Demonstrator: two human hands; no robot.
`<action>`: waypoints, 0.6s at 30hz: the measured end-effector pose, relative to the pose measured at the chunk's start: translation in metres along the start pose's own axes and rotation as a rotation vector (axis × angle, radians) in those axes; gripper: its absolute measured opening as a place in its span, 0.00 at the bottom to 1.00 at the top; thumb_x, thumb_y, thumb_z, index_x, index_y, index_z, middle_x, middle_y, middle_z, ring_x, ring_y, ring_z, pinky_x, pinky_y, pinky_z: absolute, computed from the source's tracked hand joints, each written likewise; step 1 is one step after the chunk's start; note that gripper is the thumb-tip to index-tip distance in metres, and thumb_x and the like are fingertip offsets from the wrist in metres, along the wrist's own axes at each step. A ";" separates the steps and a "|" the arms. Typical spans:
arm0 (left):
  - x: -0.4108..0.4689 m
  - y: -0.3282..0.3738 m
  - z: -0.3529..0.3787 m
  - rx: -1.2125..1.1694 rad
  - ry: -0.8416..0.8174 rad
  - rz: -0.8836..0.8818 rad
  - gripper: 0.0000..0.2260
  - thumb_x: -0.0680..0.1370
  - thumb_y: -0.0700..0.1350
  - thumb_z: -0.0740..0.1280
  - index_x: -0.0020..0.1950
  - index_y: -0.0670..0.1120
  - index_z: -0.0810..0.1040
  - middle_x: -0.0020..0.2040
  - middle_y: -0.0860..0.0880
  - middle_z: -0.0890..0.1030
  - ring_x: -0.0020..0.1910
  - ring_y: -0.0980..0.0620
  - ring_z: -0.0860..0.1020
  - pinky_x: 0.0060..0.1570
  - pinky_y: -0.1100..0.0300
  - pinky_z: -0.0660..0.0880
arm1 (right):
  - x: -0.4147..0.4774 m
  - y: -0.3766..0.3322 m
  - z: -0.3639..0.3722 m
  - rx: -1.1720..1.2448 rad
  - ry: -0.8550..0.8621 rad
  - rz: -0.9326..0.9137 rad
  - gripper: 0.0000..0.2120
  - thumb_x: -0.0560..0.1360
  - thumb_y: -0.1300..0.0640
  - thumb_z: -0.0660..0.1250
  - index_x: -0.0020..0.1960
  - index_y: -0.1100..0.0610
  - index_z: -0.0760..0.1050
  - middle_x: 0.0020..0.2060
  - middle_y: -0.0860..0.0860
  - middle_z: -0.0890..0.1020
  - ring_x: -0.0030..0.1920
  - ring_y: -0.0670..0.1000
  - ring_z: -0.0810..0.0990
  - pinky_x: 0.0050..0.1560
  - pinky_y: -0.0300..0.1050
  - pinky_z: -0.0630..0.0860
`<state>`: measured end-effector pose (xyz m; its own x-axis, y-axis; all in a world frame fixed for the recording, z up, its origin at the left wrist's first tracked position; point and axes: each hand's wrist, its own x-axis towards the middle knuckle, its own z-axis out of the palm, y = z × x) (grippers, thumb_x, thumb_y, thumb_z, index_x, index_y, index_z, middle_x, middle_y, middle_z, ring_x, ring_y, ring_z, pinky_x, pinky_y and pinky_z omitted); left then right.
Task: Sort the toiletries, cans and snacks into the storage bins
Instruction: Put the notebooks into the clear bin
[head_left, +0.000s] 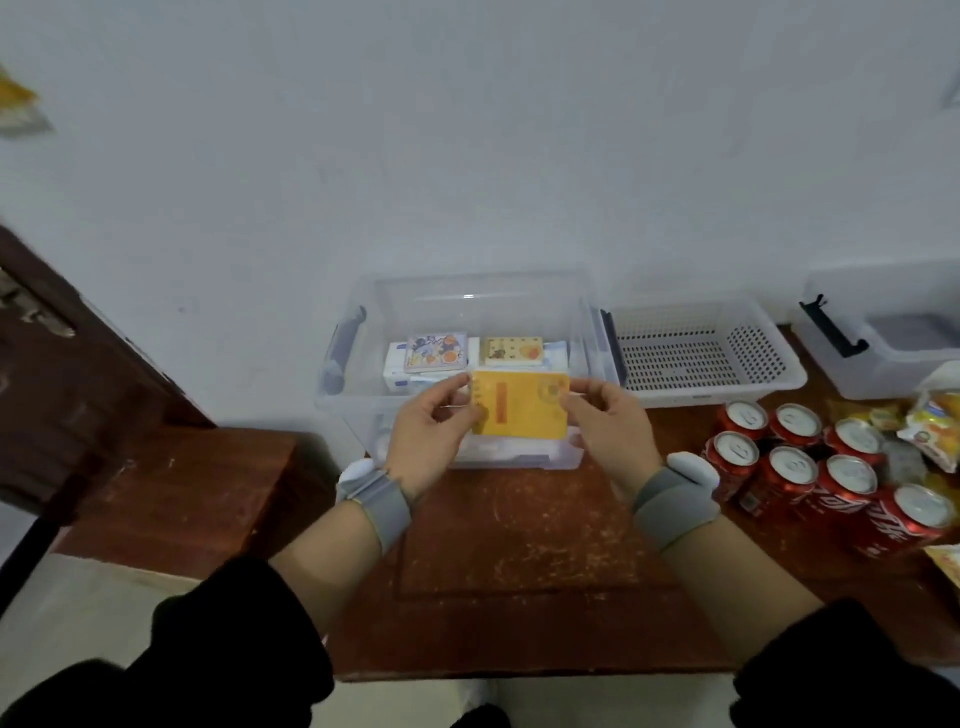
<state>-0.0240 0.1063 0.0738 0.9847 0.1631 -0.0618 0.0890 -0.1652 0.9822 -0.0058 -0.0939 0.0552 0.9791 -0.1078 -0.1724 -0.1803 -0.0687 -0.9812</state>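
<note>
Head view: yellow packet (519, 410) pinched at both ends over clear bin (353, 384).
Left hand (431, 431) fingers gripping at 9 o'clock, right hand (605, 421) at 3; red cans (810, 462) beyond at 3.

A scuffed, worn wooden table (519, 545) holds a clear glossy plastic bin (353, 374). Shiny metal-topped red cans (810, 462) (right) gleam beside a white perforated plastic basket (779, 376).

1. Yellow packet (519, 408): flat, rectangular, held over the front of the clear bin (353, 384).
2. Clear bin: contains several flat packets.
3. White perforated basket (696, 353): just right of the bin.
4. Red cans (810, 462): upright, clustered on the table's right side.
</note>
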 end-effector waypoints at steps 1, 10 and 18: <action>0.007 0.005 0.000 0.004 -0.012 0.013 0.20 0.73 0.35 0.71 0.64 0.47 0.77 0.46 0.47 0.80 0.44 0.52 0.77 0.49 0.55 0.77 | 0.004 -0.006 0.001 0.006 -0.005 -0.011 0.08 0.76 0.52 0.69 0.54 0.52 0.79 0.47 0.56 0.83 0.49 0.54 0.82 0.36 0.39 0.77; 0.112 0.003 -0.026 0.035 -0.064 -0.120 0.19 0.76 0.35 0.67 0.66 0.45 0.75 0.46 0.43 0.79 0.41 0.50 0.77 0.38 0.60 0.76 | 0.086 -0.035 0.048 -0.035 -0.087 0.076 0.12 0.77 0.61 0.63 0.58 0.54 0.79 0.47 0.51 0.82 0.46 0.50 0.79 0.41 0.41 0.75; 0.205 -0.054 -0.019 0.323 -0.044 -0.226 0.08 0.70 0.41 0.71 0.46 0.49 0.77 0.46 0.45 0.84 0.46 0.43 0.82 0.51 0.47 0.79 | 0.165 -0.020 0.090 -0.444 -0.078 0.155 0.22 0.76 0.61 0.62 0.70 0.59 0.71 0.58 0.55 0.79 0.50 0.53 0.75 0.55 0.45 0.74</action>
<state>0.1703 0.1673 0.0110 0.9397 0.1899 -0.2843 0.3399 -0.4285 0.8372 0.1678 -0.0210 0.0385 0.9386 -0.0762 -0.3365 -0.3307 -0.4767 -0.8145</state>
